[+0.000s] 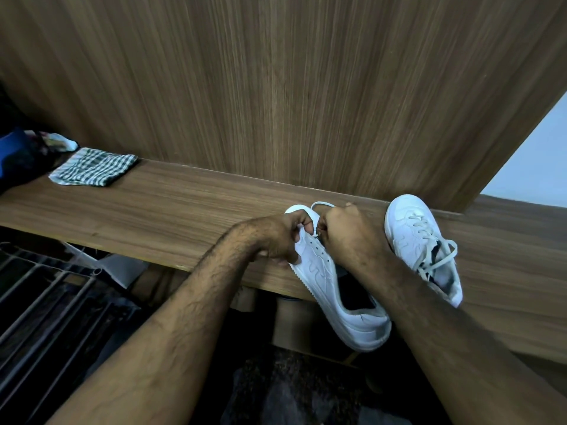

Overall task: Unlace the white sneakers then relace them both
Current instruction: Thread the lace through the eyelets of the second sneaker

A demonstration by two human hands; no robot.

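Near white sneaker [334, 283]: toe on the wooden bench [171, 210], heel overhanging the front edge; eyelets mostly bare; no readable brand or writing. Left hand [276, 237] grips its toe side. Right hand [343, 228] pinches the white lace [320, 205] looping above the toe. Second white sneaker [420, 243]: laced, lying just right. Checked cloth [92, 170]: folded, far left.

Two white sneakers [337, 280] [423, 243], two hands [276, 237] [343, 228], one checked cloth [92, 171], perhaps

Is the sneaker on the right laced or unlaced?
Laced: the right sneaker has lace crossing its eyelets, with loose ends trailing by the opening. It lies untouched on the wooden shelf.
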